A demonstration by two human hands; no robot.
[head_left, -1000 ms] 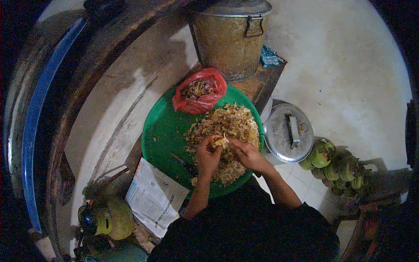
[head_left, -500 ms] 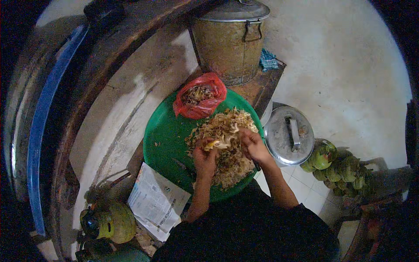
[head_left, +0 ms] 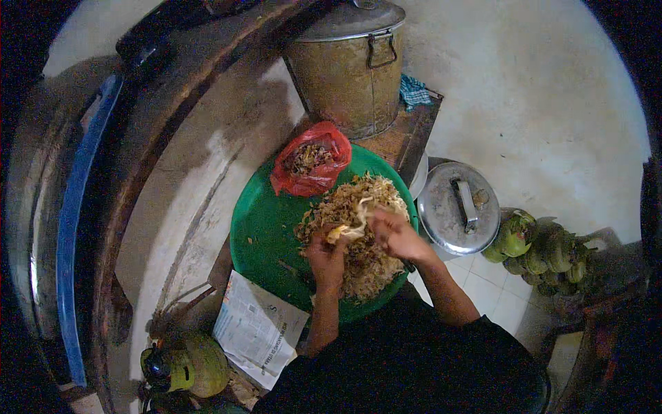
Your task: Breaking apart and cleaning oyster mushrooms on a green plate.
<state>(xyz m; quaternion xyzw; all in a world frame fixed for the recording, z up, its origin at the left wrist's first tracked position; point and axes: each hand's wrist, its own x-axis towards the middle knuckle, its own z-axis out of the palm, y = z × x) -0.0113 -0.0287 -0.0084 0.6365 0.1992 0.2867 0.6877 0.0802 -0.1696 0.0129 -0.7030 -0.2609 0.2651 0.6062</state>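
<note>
My left hand (head_left: 327, 255) is closed round a pale, yellow-tinged soft piece (head_left: 345, 233) with a whitish strand hanging off it. Close by on the right, my right hand (head_left: 400, 238) has its fingers curled near the strand's upper end. Motion smears its fingertips, and what they pinch cannot be made out. A small dark handle-like thing (head_left: 409, 266) shows below that hand; whether it is held is unclear. Both hands are over a heap of pale brown shreds (head_left: 376, 276) on a round green tray (head_left: 252, 228). A red plastic bag (head_left: 332, 181) with darker scraps stands open at the tray's far side.
A large metal pot (head_left: 345, 83) with a lid stands behind the tray. To the right are a round metal lid (head_left: 441, 221) and a bunch of green coconuts (head_left: 552, 255). Printed paper (head_left: 255, 324) lies at the near left, beside a green gas cylinder (head_left: 203, 362).
The whole view has shifted slightly. My right hand has moved a little and is more blurred, and the whitish strand has changed shape. My left hand keeps its grip on the pale piece.
</note>
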